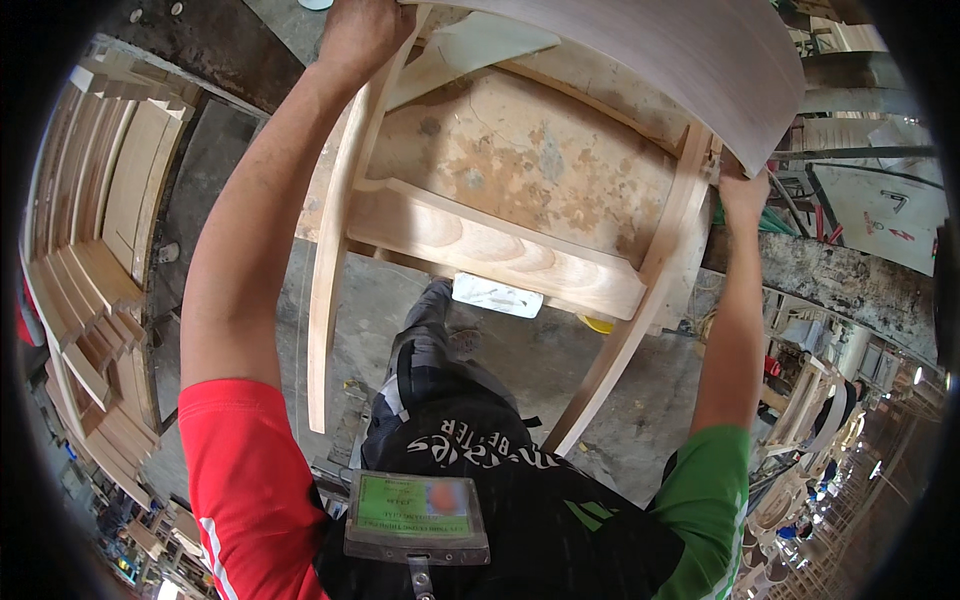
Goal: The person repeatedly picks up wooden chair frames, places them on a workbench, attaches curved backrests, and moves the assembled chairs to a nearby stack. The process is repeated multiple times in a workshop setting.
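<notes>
"As we look down past our own chest, what lies between our hands?"

"A pale wooden chair frame (500, 245), set over a blotched tan worktop (520, 150), with its legs jutting past the near edge toward us."

"Which parts of it do we see?"

"We see a broad cross rail (420, 218) with arched grain, running between the left leg (328, 270) and the right leg (635, 300). At the far end a curved wood panel (715, 65), greyer than the rest, bows across the frame."

"And how are our hands?"

"Our left hand (365, 35) is closed round the far end of the left leg, at the upper edge of the view. Our right hand (745, 195) is up at the panel's lower right corner. It seems to be touching the frame, but its fingers are mostly hidden, so we cannot tell whether it grips."

"What is close by?"

"A white oblong piece (497, 296) shows just below the cross rail, above the grey floor (660, 400)."

"And farther out?"

"On our left we have stacked curved wooden parts (100, 230). Nearest us, an ID badge (415, 515) hangs over our black shirt (560, 560), between a red sleeve (235, 440) and a green sleeve (712, 475)."
</notes>
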### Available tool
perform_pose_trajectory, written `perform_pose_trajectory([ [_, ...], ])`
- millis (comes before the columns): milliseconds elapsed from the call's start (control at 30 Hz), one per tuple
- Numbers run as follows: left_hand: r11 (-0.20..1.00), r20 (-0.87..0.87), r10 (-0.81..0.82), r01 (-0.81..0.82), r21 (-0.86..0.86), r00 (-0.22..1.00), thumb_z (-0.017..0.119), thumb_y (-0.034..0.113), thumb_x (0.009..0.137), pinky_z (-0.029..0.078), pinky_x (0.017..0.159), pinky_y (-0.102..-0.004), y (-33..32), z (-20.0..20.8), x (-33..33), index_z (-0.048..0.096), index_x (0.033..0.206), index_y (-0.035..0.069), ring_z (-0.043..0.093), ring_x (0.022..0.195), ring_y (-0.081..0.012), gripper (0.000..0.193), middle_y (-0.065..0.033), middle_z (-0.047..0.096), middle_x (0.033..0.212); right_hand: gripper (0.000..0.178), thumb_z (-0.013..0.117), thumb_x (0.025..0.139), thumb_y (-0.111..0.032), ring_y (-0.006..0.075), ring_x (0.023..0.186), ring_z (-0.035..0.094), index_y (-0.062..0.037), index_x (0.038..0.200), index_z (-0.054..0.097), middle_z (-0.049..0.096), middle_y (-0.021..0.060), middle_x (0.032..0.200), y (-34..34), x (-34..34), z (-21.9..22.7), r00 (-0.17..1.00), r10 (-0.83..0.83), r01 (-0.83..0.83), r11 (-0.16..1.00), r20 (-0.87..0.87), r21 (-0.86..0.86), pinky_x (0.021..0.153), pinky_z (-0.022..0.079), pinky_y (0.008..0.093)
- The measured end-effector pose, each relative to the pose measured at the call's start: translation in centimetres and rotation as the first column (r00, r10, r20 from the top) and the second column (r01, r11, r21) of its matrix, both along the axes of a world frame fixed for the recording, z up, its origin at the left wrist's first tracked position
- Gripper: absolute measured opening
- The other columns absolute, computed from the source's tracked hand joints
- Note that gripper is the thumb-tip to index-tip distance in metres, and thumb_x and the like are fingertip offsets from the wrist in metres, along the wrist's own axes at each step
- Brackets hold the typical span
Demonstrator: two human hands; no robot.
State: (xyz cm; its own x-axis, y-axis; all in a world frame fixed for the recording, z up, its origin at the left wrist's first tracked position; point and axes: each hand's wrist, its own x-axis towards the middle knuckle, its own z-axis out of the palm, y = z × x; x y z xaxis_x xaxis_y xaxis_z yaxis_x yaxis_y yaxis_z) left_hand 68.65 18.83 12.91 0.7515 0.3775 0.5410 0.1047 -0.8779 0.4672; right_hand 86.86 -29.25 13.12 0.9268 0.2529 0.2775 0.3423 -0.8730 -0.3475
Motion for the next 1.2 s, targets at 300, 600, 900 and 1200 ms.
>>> perform_pose_trajectory([
  [300,0.998,-0.067,0.006,-0.01,-0.061,0.998,0.051,0.017,0.097,0.053,0.088,-0.0577,-0.7,1.5,-0.5,0.058,0.125,0.001,0.065,0.106,-0.052,0.033,-0.0333,0.068,0.109,0.028,0.064,0.106,-0.023,0.0113,0.086,0.06,-0.0034,0.126,0.064,0.066,0.0023,0.102,-1.4,1.4,-3.6,0.941,0.159,0.004,0.877,-0.298,0.481,0.072,0.05,0.0284],
  [600,0.997,-0.176,0.045,-0.054,-0.05,0.983,0.053,0.021,0.098,0.054,0.089,-0.057,-0.8,2.0,1.3,0.057,0.129,0.004,0.067,0.104,-0.0495,0.035,-0.0324,0.07,0.106,0.031,0.065,0.103,-0.024,0.0156,0.091,0.06,0.0021,0.119,0.066,0.067,0.005,0.101,-2.1,1.5,-2.9,0.948,0.127,0.013,0.902,-0.293,0.431,0.082,0.049,0.0316],
  [900,0.988,-0.227,0.147,-0.132,0.08,0.963,0.052,0.029,0.1,0.056,0.079,-0.058,-0.6,1.0,0.2,0.053,0.136,0.014,0.07,0.094,-0.0464,0.039,-0.025,0.072,0.106,0.056,0.047,0.104,-0.014,0.027,0.143,0.048,-0.0031,0.158,0.038,0.053,0.0166,0.152,-3.8,1.4,14.5,0.995,0.066,-0.087,0.936,0.073,0.342,0.118,0.039,0.0404],
  [1200,0.981,-0.283,0.184,-0.158,0.113,0.941,0.051,0.034,0.101,0.055,0.08,-0.0601,-0.8,1.2,-0.4,0.049,0.143,0.013,0.07,0.092,-0.0485,0.047,-0.0276,0.072,0.103,0.062,0.045,0.106,-0.049,0.0507,0.142,0.039,-0.0104,0.154,0.045,0.037,0.0305,0.156,10.1,-0.9,8.8,0.757,0.098,-0.245,0.959,0.646,0.142,0.115,0.029,0.0628],
])
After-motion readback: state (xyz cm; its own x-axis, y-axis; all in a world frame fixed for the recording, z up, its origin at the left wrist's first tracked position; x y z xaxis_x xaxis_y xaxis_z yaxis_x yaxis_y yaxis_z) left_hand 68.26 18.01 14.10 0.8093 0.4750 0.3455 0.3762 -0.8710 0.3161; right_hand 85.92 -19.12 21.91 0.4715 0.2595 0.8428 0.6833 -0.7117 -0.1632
